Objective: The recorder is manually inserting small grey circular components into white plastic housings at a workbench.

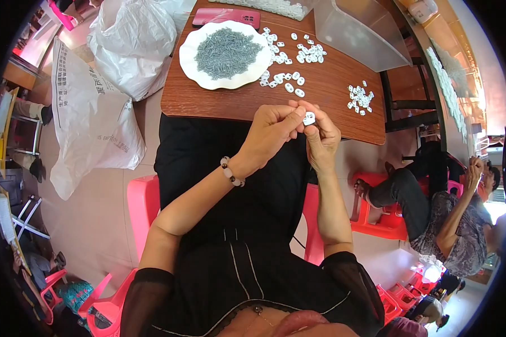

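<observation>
My left hand (267, 135), with a beaded bracelet at its wrist, and my right hand (323, 137) meet just over the table's near edge. Both are closed, pinching one small white plastic piece with two holes (309, 118) between thumbs and fingers. The fingers hide part of that piece. Ahead on the brown table (225, 103), a white scalloped plate (189, 60) carries a heap of thin grey spring-like pieces (229, 53). Loose white pieces like the held one lie in groups: one group (311, 53) right of the plate, another (360, 98) farther right.
A translucent plastic bin (357, 31) stands at the table's far right, and a pink phone (227, 18) lies behind the plate. White sacks (95, 118) stand on the floor to the left. On the right, a person (455, 224) sits on a red plastic stool (379, 222).
</observation>
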A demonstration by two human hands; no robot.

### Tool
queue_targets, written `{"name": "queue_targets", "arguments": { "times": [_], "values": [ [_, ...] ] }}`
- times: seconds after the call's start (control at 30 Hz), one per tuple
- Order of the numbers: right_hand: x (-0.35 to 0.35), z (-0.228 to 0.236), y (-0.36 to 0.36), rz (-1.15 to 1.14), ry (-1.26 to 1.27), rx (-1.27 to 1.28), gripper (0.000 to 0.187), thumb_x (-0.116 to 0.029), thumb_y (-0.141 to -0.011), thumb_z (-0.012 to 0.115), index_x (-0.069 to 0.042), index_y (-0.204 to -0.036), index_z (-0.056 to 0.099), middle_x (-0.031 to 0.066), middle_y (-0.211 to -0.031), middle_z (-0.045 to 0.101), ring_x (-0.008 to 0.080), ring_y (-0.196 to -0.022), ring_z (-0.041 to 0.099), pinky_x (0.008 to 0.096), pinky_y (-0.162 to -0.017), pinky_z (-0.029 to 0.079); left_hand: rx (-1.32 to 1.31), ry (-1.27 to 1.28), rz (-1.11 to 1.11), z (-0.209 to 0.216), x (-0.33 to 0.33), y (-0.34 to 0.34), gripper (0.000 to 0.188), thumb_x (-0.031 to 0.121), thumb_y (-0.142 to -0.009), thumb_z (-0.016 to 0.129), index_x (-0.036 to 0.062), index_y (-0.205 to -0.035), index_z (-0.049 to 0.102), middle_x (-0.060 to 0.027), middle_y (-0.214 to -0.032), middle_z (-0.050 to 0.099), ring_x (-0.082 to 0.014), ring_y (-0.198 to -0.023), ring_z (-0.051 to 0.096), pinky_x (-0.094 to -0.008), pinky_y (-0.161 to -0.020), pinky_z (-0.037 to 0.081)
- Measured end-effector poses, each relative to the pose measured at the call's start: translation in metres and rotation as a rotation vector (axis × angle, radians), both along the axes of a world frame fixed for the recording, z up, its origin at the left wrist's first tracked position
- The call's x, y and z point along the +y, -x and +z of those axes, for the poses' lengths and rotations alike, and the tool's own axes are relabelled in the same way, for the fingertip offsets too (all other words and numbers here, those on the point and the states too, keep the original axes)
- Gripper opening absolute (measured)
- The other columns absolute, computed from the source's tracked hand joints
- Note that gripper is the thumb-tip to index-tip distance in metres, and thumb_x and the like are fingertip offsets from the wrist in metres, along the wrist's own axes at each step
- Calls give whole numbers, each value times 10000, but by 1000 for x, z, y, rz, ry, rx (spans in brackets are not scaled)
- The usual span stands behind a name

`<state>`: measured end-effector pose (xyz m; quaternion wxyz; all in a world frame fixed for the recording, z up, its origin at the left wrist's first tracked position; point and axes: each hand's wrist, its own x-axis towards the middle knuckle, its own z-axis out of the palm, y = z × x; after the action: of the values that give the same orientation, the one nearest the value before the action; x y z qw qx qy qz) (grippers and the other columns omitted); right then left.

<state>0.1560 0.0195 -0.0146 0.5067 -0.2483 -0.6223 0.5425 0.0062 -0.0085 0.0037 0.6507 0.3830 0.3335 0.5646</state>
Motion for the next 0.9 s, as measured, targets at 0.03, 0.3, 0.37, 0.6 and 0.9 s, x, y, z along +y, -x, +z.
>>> {"name": "queue_targets", "arguments": {
  "times": [0.03, 0.3, 0.37, 0.6, 0.9],
  "values": [
    [0, 0, 0, 1, -1, -1, 578, -355, -879, 664, 73, -1246, 535, 234, -1223, 586, 269, -1121, 581, 360, -976, 444, 4, 9, 2, 0, 0, 0, 327, 253, -965, 558, 27, -740, 632, 14, -671, 549, -51, -613, 460, -203, -574, 372],
    [0, -4, 1, -75, -91, -58, 372, -223, -910, 644, 56, -1154, 616, 144, -1094, 655, 136, -872, 581, 246, -783, 472, 46, -2, 31, -5, -2, -2, 324, 222, -956, 571, 23, -709, 631, 14, -658, 552, -44, -591, 450, -195, -548, 360],
    [2, -8, 0, -92, -110, -63, 353, -215, -907, 647, 57, -1131, 629, 143, -1071, 664, 140, -870, 581, 249, -783, 470, 64, -4, 53, -3, -3, -4, 321, 204, -950, 579, 22, -690, 629, 15, -643, 551, -41, -570, 437, -193, -527, 348],
    [-1, -5, 4, -149, -130, -116, 343, -210, -913, 644, 67, -1115, 633, 174, -1008, 687, 174, -915, 609, 298, -856, 471, 28, 42, 48, -9, -3, -2, 309, 193, -946, 581, 26, -692, 632, 19, -639, 545, -37, -568, 430, -191, -516, 336],
    [22, 70, -2, -434, -164, -341, 199, -132, -926, 595, 1, -1047, 682, 41, -989, 691, 75, -891, 586, 226, -782, 463, -276, 387, -172, -13, 14, 34, 442, 386, -982, 494, -27, -1070, 623, 6, -774, 597, -73, -670, 539, -210, -626, 448]
  ]
}}
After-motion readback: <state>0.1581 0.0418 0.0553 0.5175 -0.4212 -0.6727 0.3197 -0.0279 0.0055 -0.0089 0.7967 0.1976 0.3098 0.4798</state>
